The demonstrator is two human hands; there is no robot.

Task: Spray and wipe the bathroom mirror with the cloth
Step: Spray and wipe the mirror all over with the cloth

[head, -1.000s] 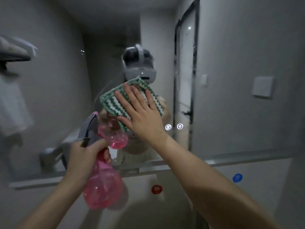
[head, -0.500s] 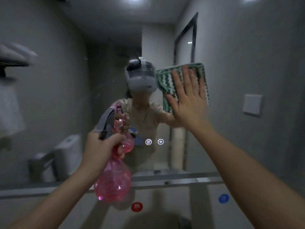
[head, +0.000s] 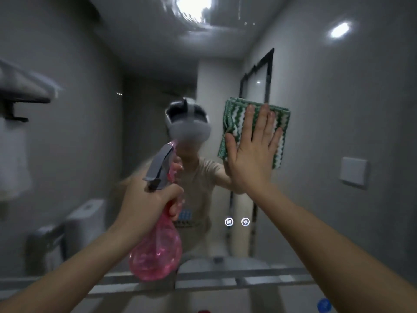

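Note:
The bathroom mirror point(head: 338, 109) fills most of the view and reflects a person in a headset. My right hand point(head: 251, 154) lies flat, fingers spread, pressing a folded green-and-white striped cloth point(head: 237, 123) against the glass right of centre. My left hand point(head: 144, 199) grips the neck of a pink spray bottle point(head: 158, 256) with a grey trigger head point(head: 158, 170), held upright in front of the mirror's lower middle, nozzle toward the glass. Water droplets streak the mirror's top.
A metal ledge point(head: 225, 281) runs along the mirror's lower edge. Two lit touch icons point(head: 237, 222) sit on the glass. A dark shelf with a towel point(head: 20, 93) hangs at left. A wall switch plate point(head: 353, 172) shows at right, a toilet tank point(head: 85, 220) lower left.
My right hand slid the cloth from the mirror's middle up and to the right, and stays there now. The spray bottle in my left hand rose a little; my view tilted upward.

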